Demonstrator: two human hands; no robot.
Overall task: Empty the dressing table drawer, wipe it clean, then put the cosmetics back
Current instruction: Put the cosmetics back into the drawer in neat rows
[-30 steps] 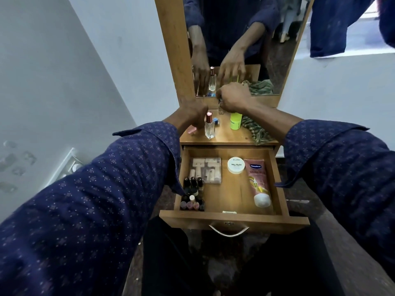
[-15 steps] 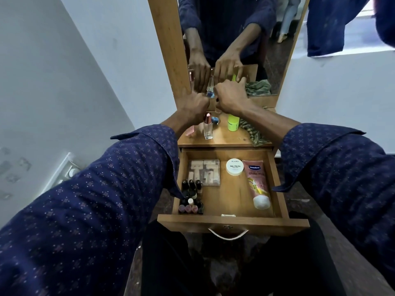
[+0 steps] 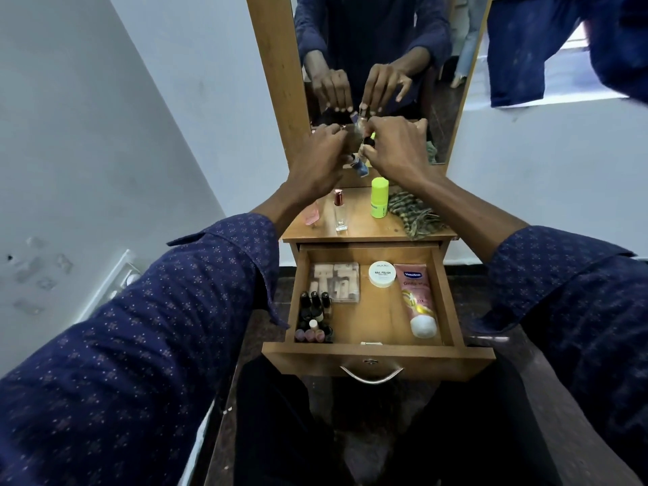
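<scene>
**Hands lifted before the mirror, small bottles between them**

A narrow wooden counter (image 3: 361, 231) stands against a pale wall, with a tall mirror (image 3: 452, 110) rising behind it and the drawer (image 3: 378, 356) pulled open below. Since a second ago both hands have risen from the back of the counter and now hang in front of the mirror's lower edge. The left hand (image 3: 317, 159) and the right hand (image 3: 396, 149) have their fingers curled round a cluster of small bottles (image 3: 361, 159) held between them; the right pinches one with a dark cap, and the left seems to grip one or more at the other side, though its fingertips are blurred and turned away from the camera. How many bottles there are cannot be told; the mirror repeats the grasp from the front.

The drawer looks the same as before. It holds a clear case (image 3: 336, 282) at back left, a group of nail polishes (image 3: 314, 322) at front left, a white jar (image 3: 382, 273) at back centre and a pink tube (image 3: 417, 299) lying along the right wall. On the counter stand a glass perfume bottle (image 3: 340, 215) and a green stick (image 3: 379, 198), with a pink item (image 3: 311, 215) partly hidden by the left wrist and a striped cloth (image 3: 413, 215) at the right edge. Blue patterned sleeves (image 3: 157, 327) fill both lower corners.
</scene>
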